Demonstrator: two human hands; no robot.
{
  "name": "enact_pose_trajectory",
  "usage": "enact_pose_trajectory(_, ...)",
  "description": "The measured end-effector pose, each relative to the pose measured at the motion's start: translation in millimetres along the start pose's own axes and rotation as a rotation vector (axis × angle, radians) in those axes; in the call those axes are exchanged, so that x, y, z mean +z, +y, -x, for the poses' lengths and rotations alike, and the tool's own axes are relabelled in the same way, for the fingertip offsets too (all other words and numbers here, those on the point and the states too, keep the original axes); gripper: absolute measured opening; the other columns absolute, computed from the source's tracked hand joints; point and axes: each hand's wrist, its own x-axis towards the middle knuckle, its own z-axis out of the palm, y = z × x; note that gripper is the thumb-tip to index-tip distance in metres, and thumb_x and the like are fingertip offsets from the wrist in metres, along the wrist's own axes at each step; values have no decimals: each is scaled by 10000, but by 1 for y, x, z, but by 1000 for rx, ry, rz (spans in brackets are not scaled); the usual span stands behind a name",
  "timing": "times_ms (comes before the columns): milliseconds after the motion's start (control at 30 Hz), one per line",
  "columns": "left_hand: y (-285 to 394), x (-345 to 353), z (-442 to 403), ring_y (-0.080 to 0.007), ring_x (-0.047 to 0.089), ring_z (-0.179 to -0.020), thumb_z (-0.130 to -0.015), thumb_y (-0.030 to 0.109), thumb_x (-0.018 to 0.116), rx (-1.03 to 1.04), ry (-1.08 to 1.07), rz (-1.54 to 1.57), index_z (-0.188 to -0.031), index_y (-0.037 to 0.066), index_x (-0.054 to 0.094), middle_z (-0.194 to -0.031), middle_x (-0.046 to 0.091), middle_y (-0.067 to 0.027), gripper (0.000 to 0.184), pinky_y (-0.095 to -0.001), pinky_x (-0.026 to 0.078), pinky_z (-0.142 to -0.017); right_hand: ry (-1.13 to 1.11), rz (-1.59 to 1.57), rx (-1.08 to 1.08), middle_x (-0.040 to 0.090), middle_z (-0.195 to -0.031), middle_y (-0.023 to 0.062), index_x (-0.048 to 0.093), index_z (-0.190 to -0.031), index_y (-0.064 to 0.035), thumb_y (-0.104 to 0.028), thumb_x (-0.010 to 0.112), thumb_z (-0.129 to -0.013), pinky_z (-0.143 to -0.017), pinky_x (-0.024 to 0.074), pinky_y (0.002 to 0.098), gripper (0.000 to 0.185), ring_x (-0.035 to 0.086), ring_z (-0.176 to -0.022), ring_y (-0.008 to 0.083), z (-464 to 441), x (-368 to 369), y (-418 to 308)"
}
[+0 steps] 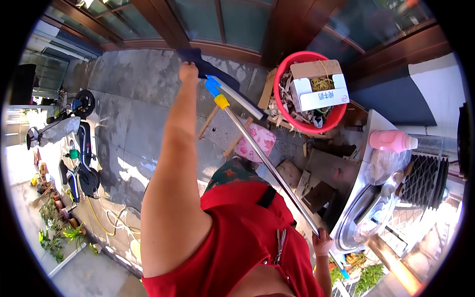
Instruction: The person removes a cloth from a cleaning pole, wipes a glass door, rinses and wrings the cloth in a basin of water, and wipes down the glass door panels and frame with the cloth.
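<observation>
Clamps dark navy cloth (215,69) in left hand (189,72), along flat grey mop head (242,101); clasps long silver metal pole (267,162) with yellow-and-blue joint (221,101) in closed right hand (322,242). Holds mop head near round red plastic tub (338,116).

Strong daylight falls on the paved floor (148,119), laying hard-edged bright patches along its left edge, where the scene burns out nearly to white. Its far edge, below the glass doors (242,24), lies in softer shade, and the panes carry dim reflections. Highlights streak the metal pole (272,166) and the basin (346,227) on the counter (374,120); beyond the counter's right edge, glare washes out detail. Fisheye distortion bends the outer lines inside black, rounded corners.
</observation>
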Motion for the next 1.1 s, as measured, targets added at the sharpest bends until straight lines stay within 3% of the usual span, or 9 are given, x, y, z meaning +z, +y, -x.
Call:
enact_pose_trajectory(133, -19, -55, -10, -362, 658, -1048, -911, 274, 647, -3, 326, 91, -1147, 26, 671, -1128, 685, -195, 343, -425, 510, -899, -164, -40, 44, 656, -723, 123, 601, -948, -130, -272, 715, -828, -543, 509, 460, 218, 644, -630, 372, -5, 10, 19)
enact_pose_trajectory(167, 20, -102, 20, -368, 656, -1048, -912, 270, 646, -41, 357, 76, -1144, 23, 671, -1124, 686, -196, 339, -426, 508, -904, -161, -50, 12, 660, -718, 125, 603, -958, -127, -288, 720, -827, -555, 511, 469, 238, 648, -632, 372, -9, 13, 21)
enact_pose_trajectory(300, 5, -193, -33, -372, 664, -990, -917, 217, 646, 121, 736, 237, -1110, -57, 640, -1093, 679, -235, 336, -420, 506, -895, -272, -65, 49, 663, -707, 143, 605, -957, -119, -303, 719, -826, -576, 515, 479, 253, 655, -640, 371, -22, 38, 43)
enact_pose_trajectory(467, -30, -354, -66, -350, 660, -1002, -906, 179, 626, 163, 929, 538, -1196, -103, 583, -1162, 649, -255, 408, -409, 515, -888, -309, -80, 34, 656, -693, 184, 588, -962, -100, -342, 704, -836, -590, 511, 517, 296, 651, -661, 404, -53, 76, 54)
enact_pose_trajectory(500, -3, -376, -17, -360, 658, -1000, -902, 183, 619, 99, 878, 608, -1192, -115, 578, -1169, 640, -265, 418, -399, 525, -892, -315, -84, 43, 657, -701, 190, 583, -959, -99, -346, 700, -840, -594, 509, 524, 298, 648, -666, 412, -60, 86, 53)
enact_pose_trajectory(633, -102, -440, -8, -336, 682, -933, -913, 201, 622, 153, 755, 652, -1156, -102, 583, -1146, 650, -227, 391, -450, 584, -782, -338, -147, 83, 663, -743, 207, 583, -984, -111, -372, 684, -854, -639, 496, 551, 309, 644, -731, 444, -95, 122, 33)
enact_pose_trajectory(700, -122, -453, 39, -336, 685, -925, -914, 209, 634, -58, 722, 879, -1172, -83, 578, -1149, 649, -219, 394, -458, 592, -766, -333, -180, 52, 666, -766, 213, 598, -1003, -113, -382, 677, -858, -652, 495, 548, 316, 646, -751, 443, -119, 143, 21)
enact_pose_trajectory(900, -270, -470, 134, -323, 667, -989, -888, 278, 691, -301, 646, 648, -1215, 3, 608, -1169, 651, -168, 436, -439, 593, -766, -346, -335, 87, 664, -788, 199, 633, -1029, -109, -396, 657, -871, -674, 495, 509, 329, 654, -791, 420, -163, 167, -1)
enact_pose_trajectory(1100, -289, -428, 219, -288, 662, -931, -908, 294, 650, -466, 609, 672, -1222, 40, 581, -1158, 639, -143, 410, -388, 546, -660, -205, -380, 43, 580, -650, 187, 548, -861, -56, -344, 693, -878, -567, 456, 463, 323, 606, -626, 402, -147, 139, -15)
